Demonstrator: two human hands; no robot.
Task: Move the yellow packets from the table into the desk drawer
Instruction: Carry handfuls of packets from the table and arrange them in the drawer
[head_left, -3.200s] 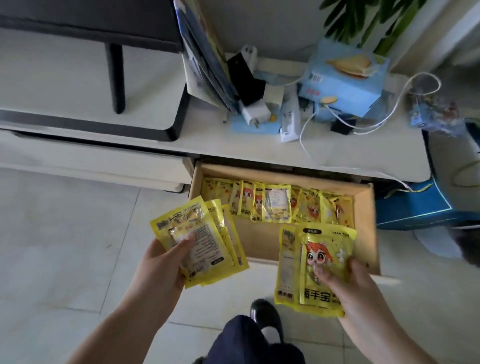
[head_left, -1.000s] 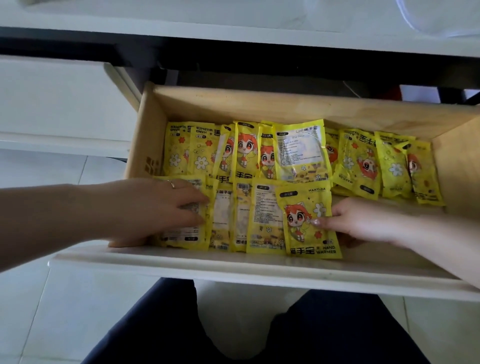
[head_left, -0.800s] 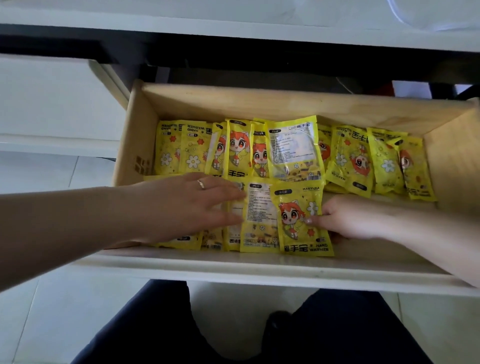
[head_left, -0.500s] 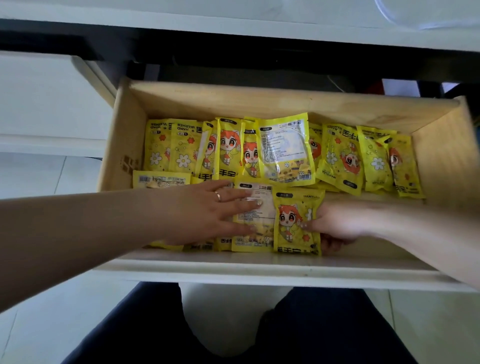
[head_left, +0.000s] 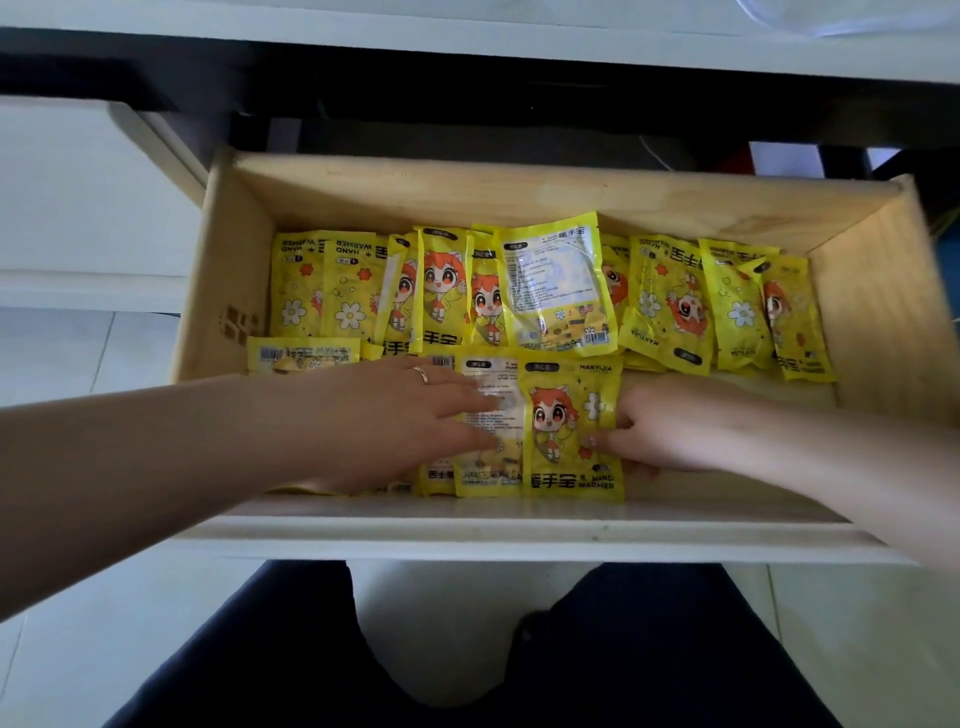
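Yellow packets (head_left: 550, 296) lie inside the open wooden drawer (head_left: 872, 291), none of them on the table top in view. They form two rows. The back row runs almost the full width of the drawer, its packets overlapping like shingles, most showing a red-haired cartoon figure or white flowers, and one near the middle turned to show its pale printed back. The front row sits along the near wall and covers only the left and middle of the floor; bare wood shows at the right front.

At the right end of that front row is a face-up packet (head_left: 571, 431) with the cartoon figure and the words HAND WARMER along its lower edge. The right hand (head_left: 670, 431) rests beside it with fingers loosely curled, fingertips touching its right edge; whether the thumb is under the packet cannot be told. Just left of it lies a back-up packet (head_left: 491, 415) with fine print. The left hand (head_left: 395, 421) lies flat and spread, palm down, over the left part of the front row, its fingertips on that back-up packet. A ring (head_left: 421, 374) shows on one finger.

Both forearms reach in over the drawer's white front edge (head_left: 467, 535). Above the drawer runs the white desk top (head_left: 467, 36) with dark shadow beneath. Below are dark trouser legs (head_left: 649, 649) and a pale tiled floor (head_left: 78, 639)
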